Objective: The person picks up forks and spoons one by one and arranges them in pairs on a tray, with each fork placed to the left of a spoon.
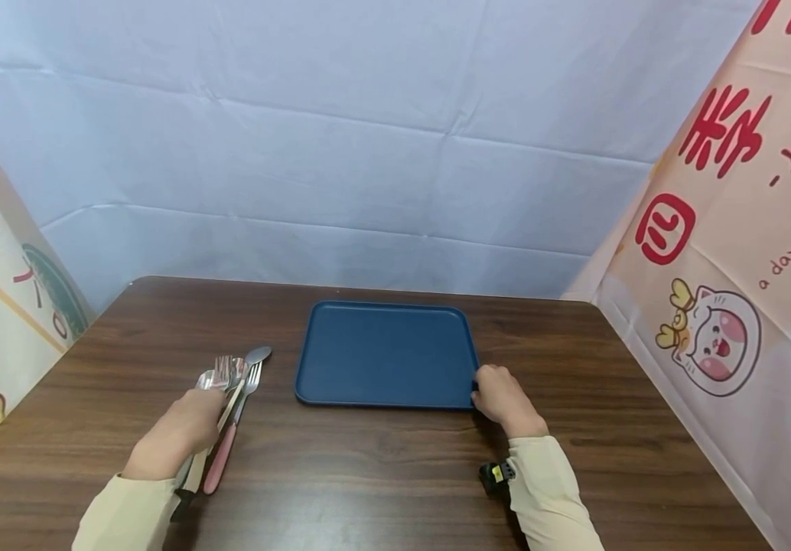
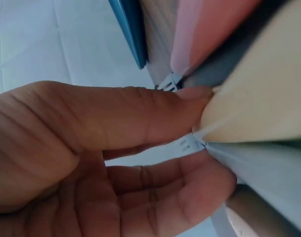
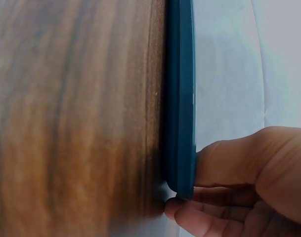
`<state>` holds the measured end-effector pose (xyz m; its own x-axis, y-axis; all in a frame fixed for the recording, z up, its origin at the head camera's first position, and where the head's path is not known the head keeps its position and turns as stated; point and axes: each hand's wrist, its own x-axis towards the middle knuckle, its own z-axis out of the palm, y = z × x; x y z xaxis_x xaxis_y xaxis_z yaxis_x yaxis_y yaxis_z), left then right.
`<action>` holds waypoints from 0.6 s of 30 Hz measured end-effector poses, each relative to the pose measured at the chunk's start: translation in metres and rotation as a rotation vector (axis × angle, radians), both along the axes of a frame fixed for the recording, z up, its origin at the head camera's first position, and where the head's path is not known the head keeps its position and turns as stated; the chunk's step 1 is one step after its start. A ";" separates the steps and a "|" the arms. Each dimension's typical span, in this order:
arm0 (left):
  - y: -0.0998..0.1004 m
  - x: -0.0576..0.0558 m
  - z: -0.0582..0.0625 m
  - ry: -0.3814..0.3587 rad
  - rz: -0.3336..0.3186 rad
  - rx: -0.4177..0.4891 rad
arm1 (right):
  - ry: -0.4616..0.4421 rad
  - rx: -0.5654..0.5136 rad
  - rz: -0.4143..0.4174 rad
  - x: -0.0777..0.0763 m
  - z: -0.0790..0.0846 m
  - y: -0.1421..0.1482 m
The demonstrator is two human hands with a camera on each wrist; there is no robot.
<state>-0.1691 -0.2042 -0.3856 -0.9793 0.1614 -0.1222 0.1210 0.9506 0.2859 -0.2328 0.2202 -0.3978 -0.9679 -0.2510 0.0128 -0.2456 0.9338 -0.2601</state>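
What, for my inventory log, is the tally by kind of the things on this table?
Blue tray: 1
Forks: 2
Spoons: at least 2; they overlap in the bundle the left hand holds
Total: at least 5

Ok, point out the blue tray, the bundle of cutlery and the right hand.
blue tray [image 1: 385, 352], head view, bare middle of its floor.
bundle of cutlery [image 1: 240, 373], head view, the fork and spoon heads past the left hand.
right hand [image 1: 499, 398], head view, back of the hand at the tray's near right corner.
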 end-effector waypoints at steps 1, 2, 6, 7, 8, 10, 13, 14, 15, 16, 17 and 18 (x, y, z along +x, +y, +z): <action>-0.001 -0.001 0.000 0.000 -0.004 -0.001 | -0.002 0.000 0.000 0.000 0.000 0.000; -0.001 -0.001 0.000 -0.002 -0.006 -0.001 | -0.002 0.001 0.000 0.000 0.000 0.000; -0.002 -0.001 0.000 0.025 -0.014 -0.008 | -0.005 0.000 0.002 0.001 0.000 0.000; -0.003 -0.002 -0.001 0.036 -0.015 -0.011 | -0.005 -0.002 0.002 0.001 0.000 0.000; -0.003 -0.002 -0.001 0.046 -0.016 -0.016 | -0.004 -0.001 0.002 0.001 0.000 0.000; -0.004 -0.002 -0.001 0.064 -0.020 -0.025 | -0.005 0.000 0.001 0.001 0.000 0.000; -0.004 -0.002 -0.002 0.073 -0.024 -0.032 | -0.006 0.001 -0.002 0.000 -0.001 0.000; -0.004 -0.002 -0.002 0.071 -0.022 -0.029 | -0.007 0.001 -0.003 0.000 -0.001 0.001; -0.004 -0.002 -0.002 0.072 -0.023 -0.028 | -0.008 0.000 -0.003 0.000 -0.001 0.001; -0.004 -0.003 -0.001 0.074 -0.026 -0.027 | -0.009 0.000 -0.003 -0.001 -0.001 0.001; -0.004 -0.003 -0.001 0.072 -0.026 -0.025 | -0.008 -0.001 -0.004 -0.001 -0.001 0.001; -0.004 -0.003 -0.001 0.074 -0.029 -0.023 | -0.008 -0.002 -0.003 -0.001 -0.001 0.001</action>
<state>-0.1717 -0.2082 -0.3866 -0.9808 0.1874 -0.0532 0.1683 0.9525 0.2537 -0.2342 0.2213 -0.3991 -0.9688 -0.2477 0.0051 -0.2403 0.9342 -0.2637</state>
